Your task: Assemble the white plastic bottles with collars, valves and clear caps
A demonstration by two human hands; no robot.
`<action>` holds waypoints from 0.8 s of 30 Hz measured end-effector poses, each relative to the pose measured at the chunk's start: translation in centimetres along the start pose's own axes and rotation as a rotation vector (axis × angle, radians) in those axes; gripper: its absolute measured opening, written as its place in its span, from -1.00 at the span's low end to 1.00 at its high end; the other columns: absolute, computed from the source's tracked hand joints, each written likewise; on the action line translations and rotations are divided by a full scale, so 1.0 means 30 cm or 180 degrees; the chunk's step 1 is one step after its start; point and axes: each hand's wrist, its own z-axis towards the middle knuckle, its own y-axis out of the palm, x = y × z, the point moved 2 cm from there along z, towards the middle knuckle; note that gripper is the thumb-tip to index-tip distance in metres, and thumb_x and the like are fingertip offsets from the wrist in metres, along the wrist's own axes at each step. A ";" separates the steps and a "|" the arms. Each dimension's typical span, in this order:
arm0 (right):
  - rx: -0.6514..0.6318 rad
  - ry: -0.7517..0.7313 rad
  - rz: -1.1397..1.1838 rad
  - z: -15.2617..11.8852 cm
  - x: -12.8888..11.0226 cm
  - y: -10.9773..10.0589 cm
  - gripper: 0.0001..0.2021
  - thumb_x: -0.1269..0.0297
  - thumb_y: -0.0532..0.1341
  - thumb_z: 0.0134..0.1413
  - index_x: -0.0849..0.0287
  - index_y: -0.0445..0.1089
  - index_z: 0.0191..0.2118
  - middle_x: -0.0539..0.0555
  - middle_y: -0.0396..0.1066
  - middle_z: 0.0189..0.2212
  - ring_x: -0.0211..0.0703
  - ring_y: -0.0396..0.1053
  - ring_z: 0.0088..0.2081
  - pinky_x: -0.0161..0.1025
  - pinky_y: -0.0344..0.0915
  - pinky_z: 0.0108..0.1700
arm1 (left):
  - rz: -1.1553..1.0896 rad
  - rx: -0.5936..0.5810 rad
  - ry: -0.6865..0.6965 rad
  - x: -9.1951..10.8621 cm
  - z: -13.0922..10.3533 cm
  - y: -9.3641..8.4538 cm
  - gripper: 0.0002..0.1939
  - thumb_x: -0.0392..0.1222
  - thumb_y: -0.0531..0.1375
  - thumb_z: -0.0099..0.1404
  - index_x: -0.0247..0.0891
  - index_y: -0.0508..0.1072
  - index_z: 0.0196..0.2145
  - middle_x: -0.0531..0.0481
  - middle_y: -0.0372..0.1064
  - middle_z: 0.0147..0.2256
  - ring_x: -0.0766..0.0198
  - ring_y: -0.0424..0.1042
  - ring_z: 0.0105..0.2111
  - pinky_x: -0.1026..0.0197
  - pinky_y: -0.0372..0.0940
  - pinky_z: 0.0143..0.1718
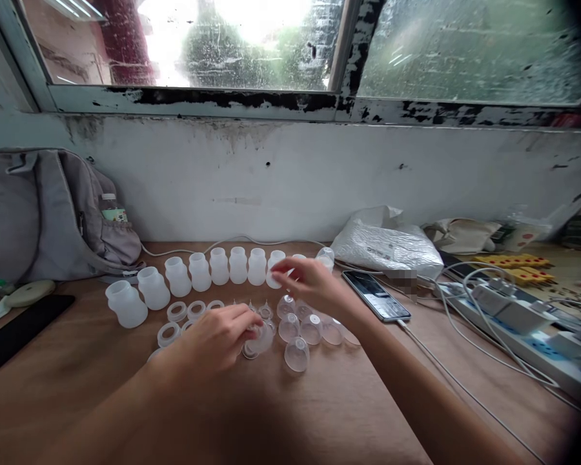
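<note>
In the head view, my left hand (225, 332) is closed, thumb and fingers around a clear plastic dome cap (262, 338), slightly blurred. My right hand (307, 279) reaches over the table with fingers apart, tips just in front of a frosted white baby bottle (275, 258); whether they touch it I cannot tell. That bottle belongs to a curved row of open-necked bottles (199, 271). White collar rings (177, 311) lie left of centre, partly behind my left hand. Clear bottle nipples (265, 311) stand between the hands. Several clear dome caps (311, 329) sit below my right wrist.
A phone (377, 296) with a charging cable lies to the right, near a power strip (523, 329) with plugs and loose cords. Behind is a silvery plastic bag (387, 242). A grey backpack (48, 213) and a black flat object (24, 332) are on the left.
</note>
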 end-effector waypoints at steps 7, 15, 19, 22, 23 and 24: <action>-0.1557 -0.0183 0.0068 -0.076 -0.108 0.074 -0.63 -0.02 0.19 -0.14 0.17 0.30 -0.29 -0.03 0.31 -0.46 -0.31 0.25 -0.45 -0.40 0.13 -0.51 | -0.0303 0.0682 -0.0213 -0.011 -0.005 -0.027 -0.83 -0.32 -0.01 0.24 -0.21 0.36 -0.30 0.06 0.35 -0.39 0.41 0.31 -0.47 0.34 0.22 -0.44; -0.1845 -0.0314 -0.0198 -0.069 -0.089 0.043 -0.76 0.12 0.22 -0.12 0.15 0.28 -0.34 -0.06 0.28 -0.48 -0.31 0.23 -0.45 -0.40 0.12 -0.48 | -0.0590 0.0573 -0.0227 0.010 0.001 -0.011 -0.83 -0.30 0.03 0.22 -0.21 0.38 -0.27 0.05 0.37 -0.38 0.39 0.33 -0.46 0.32 0.25 -0.43; -0.1990 -0.0207 -0.0404 -0.088 -0.104 0.020 -0.78 0.15 0.24 -0.15 0.12 0.31 -0.34 -0.08 0.27 -0.52 -0.30 0.23 -0.48 -0.40 0.09 -0.53 | -0.0840 0.0477 -0.0154 0.026 0.003 -0.004 -0.85 -0.28 0.05 0.21 -0.21 0.38 -0.27 0.06 0.39 -0.38 0.39 0.34 -0.45 0.32 0.27 -0.42; -0.2082 -0.0135 -0.0467 -0.099 -0.113 0.006 -0.80 0.21 0.26 -0.20 0.09 0.33 -0.36 -0.09 0.27 -0.54 -0.30 0.23 -0.50 -0.40 0.07 -0.55 | -0.1049 0.0351 -0.0040 0.042 0.003 -0.013 -0.85 -0.31 0.06 0.19 -0.23 0.38 -0.28 0.05 0.39 -0.40 0.38 0.36 -0.44 0.32 0.28 -0.41; -0.2115 -0.0143 -0.0451 -0.101 -0.113 -0.001 -0.81 0.23 0.27 -0.22 0.08 0.34 -0.37 -0.10 0.27 -0.54 -0.30 0.23 -0.50 -0.40 0.07 -0.54 | -0.1112 0.0298 -0.0028 0.048 0.002 -0.020 -0.84 -0.32 0.05 0.19 -0.23 0.39 -0.29 0.05 0.40 -0.41 0.37 0.36 -0.45 0.31 0.28 -0.41; -0.2145 -0.0147 -0.0423 -0.102 -0.111 -0.008 -0.80 0.25 0.28 -0.23 0.07 0.36 -0.36 -0.09 0.27 -0.54 -0.30 0.23 -0.50 -0.40 0.08 -0.53 | -0.1154 0.0240 -0.0047 0.053 0.001 -0.027 -0.84 -0.31 0.05 0.19 -0.23 0.39 -0.29 0.04 0.40 -0.42 0.37 0.37 -0.45 0.30 0.29 -0.40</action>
